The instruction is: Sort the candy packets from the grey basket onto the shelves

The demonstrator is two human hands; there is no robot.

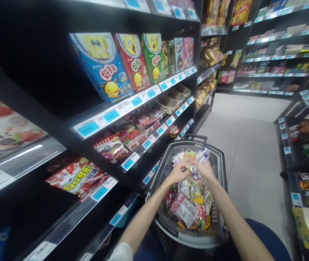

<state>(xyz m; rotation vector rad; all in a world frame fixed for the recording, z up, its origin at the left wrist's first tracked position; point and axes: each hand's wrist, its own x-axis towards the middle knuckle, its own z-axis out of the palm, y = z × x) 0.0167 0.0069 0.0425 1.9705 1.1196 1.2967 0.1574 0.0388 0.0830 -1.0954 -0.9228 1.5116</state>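
Note:
A grey plastic shopping basket (221,170) stands on the floor in front of me, heaped with several small snack packets (188,206). My left hand (178,171) and my right hand (204,169) meet over the heap, fingers curled on the same white and purple packet (195,167) at the top of the pile. Both forearms reach down into the basket from the bottom of the view.
Black store shelves run along my left, holding cartoon snack boxes (110,65), red bags (79,177) and blue price tags (88,128). More shelves (304,145) stand on the right. A pale tiled aisle (249,137) lies between them. My blue-clad knees flank the basket.

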